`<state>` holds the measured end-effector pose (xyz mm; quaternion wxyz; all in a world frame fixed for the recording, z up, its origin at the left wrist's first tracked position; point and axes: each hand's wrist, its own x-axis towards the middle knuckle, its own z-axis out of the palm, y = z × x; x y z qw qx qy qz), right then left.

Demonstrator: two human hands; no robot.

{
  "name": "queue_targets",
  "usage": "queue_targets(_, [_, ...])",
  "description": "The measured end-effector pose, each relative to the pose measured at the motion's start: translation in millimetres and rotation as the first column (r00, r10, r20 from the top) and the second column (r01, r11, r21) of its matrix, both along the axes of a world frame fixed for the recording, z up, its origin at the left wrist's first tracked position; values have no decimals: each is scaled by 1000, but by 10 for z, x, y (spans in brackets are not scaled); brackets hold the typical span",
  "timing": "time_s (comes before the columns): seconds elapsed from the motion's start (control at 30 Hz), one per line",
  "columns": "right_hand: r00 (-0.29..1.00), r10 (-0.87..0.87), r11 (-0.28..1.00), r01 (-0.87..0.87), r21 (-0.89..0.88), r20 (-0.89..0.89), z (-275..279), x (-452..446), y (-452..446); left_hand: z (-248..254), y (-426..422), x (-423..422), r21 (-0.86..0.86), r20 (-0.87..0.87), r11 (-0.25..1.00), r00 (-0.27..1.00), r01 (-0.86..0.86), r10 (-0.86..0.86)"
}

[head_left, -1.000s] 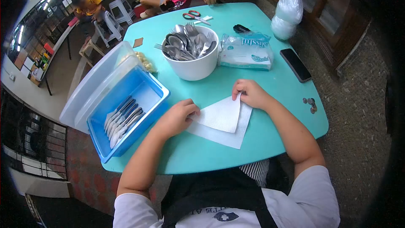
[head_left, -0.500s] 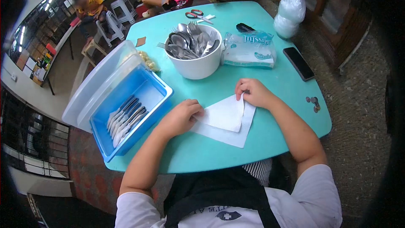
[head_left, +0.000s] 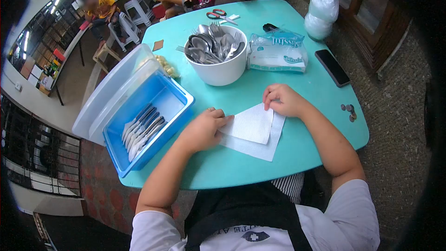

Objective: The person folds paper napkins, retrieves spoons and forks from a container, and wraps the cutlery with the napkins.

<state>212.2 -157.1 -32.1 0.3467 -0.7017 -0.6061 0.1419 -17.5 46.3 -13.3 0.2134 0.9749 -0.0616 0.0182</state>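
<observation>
Teal table (head_left: 316, 135) shows between its near edge and the folded napkin (head_left: 248, 125) in front of you, whose upper layer stops short of the lower one, leaving a white border. Your left hand (head_left: 202, 129) lies at its left corner, index finger on the paper; you cannot tell whether the thumb, out of sight, grips it. Your right hand (head_left: 284, 100) pinches the upper right corner between thumb and finger. The blue bin (head_left: 160, 143) sits just beyond your left wrist, its lid (head_left: 100, 100) reaching out past the table's left edge. Coins (head_left: 350, 112) lie near the right edge, the phone (head_left: 332, 68) farther along it. Open tabletop separates your hands from the cutlery tub (head_left: 218, 74) and the pack (head_left: 278, 55) close beside it. Scissors (head_left: 216, 15) rest near the far edge.
</observation>
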Motion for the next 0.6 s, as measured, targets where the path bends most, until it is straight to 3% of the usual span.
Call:
queue_targets(0.03, [998,2,1000,-4,22,63,16,-12,10,26,-26,-9,29,-17,1000,1000,-3,3])
queue_targets(0.13, [888,-145,932,271,-240,437,243,-322,88,40,-90,-37,104,12,995,1000,-12,10])
queue_targets(0.23, [740,-217,952,304,-29,636,203,-589,195,61,-110,-48,136,11,991,1000,0,-1])
queue_targets(0.33, [722,-35,991,117,-72,691,35,-840,294,69,-120,-43,143,-7,990,1000,3,-3])
queue_targets(0.43, [733,-1,993,84,-88,681,-153,-1084,261,58,-124,-49,180,-18,983,1000,18,-15])
queue_targets(0.47, [828,65,970,80,-231,558,-154,-1093,223,48,-120,-56,168,1,985,1000,24,-24])
queue_targets(0.6, [865,3,956,145,-257,502,-17,-1061,14,50,-115,-98,158,47,987,998,36,-44])
